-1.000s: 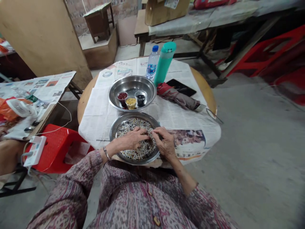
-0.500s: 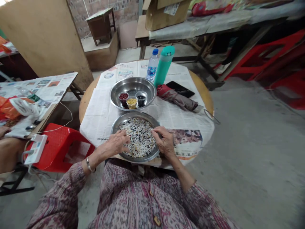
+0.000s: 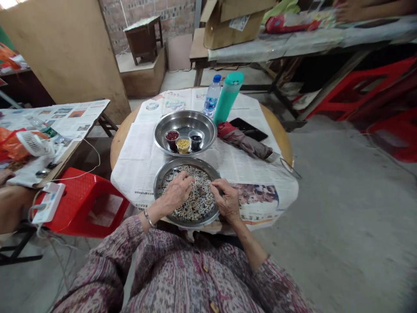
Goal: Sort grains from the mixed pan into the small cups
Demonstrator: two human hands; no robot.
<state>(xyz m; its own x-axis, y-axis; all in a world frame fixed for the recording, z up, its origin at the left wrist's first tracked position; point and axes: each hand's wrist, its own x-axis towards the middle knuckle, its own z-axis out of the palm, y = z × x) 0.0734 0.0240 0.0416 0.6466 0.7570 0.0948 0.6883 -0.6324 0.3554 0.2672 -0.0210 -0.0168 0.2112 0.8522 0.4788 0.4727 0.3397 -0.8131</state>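
Note:
A shallow steel basin [image 3: 158, 182] near the table's front edge holds a spread of mixed grains and beans [image 3: 198, 198], mostly white with black and yellow among them. My left hand [image 3: 177, 191] hovers over the left-middle of the mix, fingers drawn together. At the basin's right rim is my right hand [image 3: 227, 202], thumb and forefinger pinched. What either hand holds, if anything, is too small to make out. Behind stands a deeper steel bowl [image 3: 182, 119] with three clear cups: dark red beans [image 3: 172, 137], yellow beans [image 3: 183, 144] and black beans [image 3: 196, 141].
On the newspaper-covered round table [image 3: 133, 148] stand a water bottle [image 3: 212, 95] and a teal flask [image 3: 228, 98]. A folded umbrella [image 3: 246, 141] and a black phone [image 3: 249, 129] lie to the right. A red stool [image 3: 81, 200] with a power strip [image 3: 48, 203] is at left.
My left hand has moved right and away from me across the mix, its fingers drawing together. My right hand stays by the right rim, still pinched. The view has shifted slightly.

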